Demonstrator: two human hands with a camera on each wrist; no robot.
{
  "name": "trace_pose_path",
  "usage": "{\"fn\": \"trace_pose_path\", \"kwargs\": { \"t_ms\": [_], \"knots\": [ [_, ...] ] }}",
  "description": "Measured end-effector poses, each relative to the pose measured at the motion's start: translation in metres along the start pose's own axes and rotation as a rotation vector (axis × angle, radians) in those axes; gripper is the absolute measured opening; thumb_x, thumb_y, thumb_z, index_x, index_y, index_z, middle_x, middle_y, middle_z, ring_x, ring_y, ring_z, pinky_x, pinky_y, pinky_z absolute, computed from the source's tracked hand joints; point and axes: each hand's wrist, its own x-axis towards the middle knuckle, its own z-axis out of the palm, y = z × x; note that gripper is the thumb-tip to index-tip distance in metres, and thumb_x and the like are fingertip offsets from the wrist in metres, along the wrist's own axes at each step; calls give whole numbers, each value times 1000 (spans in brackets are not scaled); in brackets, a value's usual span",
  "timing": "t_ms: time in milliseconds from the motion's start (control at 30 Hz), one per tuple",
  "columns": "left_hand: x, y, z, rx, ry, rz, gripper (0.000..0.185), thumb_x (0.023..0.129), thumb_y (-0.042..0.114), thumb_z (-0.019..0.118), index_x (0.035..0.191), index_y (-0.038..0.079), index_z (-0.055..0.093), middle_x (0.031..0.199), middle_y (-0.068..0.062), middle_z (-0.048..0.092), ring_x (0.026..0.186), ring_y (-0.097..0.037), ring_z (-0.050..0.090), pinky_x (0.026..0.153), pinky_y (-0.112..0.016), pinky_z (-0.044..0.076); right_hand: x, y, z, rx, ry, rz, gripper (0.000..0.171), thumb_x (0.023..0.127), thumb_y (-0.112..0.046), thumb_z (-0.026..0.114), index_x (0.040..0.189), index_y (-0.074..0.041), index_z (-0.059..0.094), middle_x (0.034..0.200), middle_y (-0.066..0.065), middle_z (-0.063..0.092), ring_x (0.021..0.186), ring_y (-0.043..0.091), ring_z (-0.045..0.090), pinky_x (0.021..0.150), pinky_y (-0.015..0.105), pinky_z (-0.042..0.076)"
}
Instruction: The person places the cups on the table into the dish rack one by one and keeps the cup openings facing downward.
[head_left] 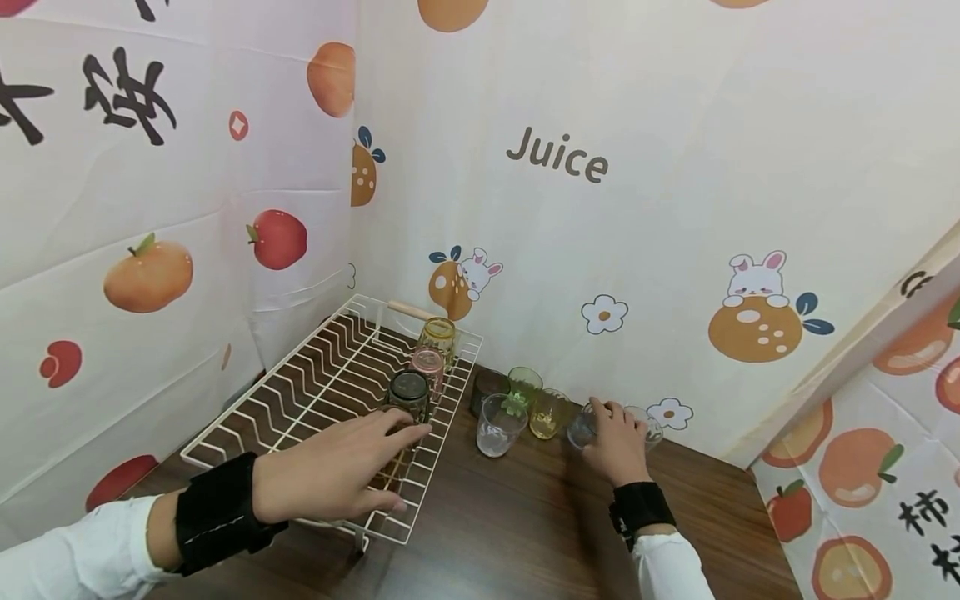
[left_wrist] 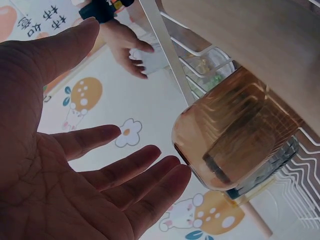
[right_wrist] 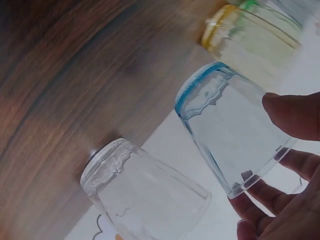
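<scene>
Blue-rimmed glass (right_wrist: 227, 132) is pinched between the thumb and fingertips of the right hand (head_left: 617, 442), beside a clear glass (right_wrist: 142, 192) on the wooden table (head_left: 525, 533). The left hand (head_left: 337, 471) is held flat with fingers spread, just beside a dark glass (head_left: 408, 396) in the white wire rack (head_left: 300, 392).

A dark wood-grain counter (head_left: 517, 517) carries a white wire rack (head_left: 315, 392) on its left part. Right of the rack, near the wall, stand a brown cup (head_left: 487, 390), a green cup (head_left: 523, 388), a yellow cup (head_left: 549, 413) and a clear cup (head_left: 499, 425), close together.
</scene>
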Motion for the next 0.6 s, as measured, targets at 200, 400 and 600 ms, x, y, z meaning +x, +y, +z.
{"fn": "trace_pose_path", "kwargs": {
  "t_ms": [200,400,600],
  "knots": [
    [1,0,0,-12,-5,-3,82,92,52,82,159,17,50,150,-11,60,129,-24,65,108,-49,57,-17,5,-9,100,53,41,74,92,-12,70,161,-9,43,149,35,46,133,57,47,104,71,30],
    [2,1,0,-9,-1,-4,82,92,51,82,159,15,50,149,-11,60,129,-24,65,109,-49,57,-33,8,-16,333,95,60,72,102,-17,69,165,-10,36,155,32,37,139,53,45,113,72,34],
    [3,2,0,-9,-1,-3,83,92,52,81,160,16,50,149,-11,60,129,-22,63,108,-48,57,-52,-6,-24,773,109,94,67,109,-14,62,167,-15,29,162,26,38,144,39,49,113,41,56]
  ]
}}
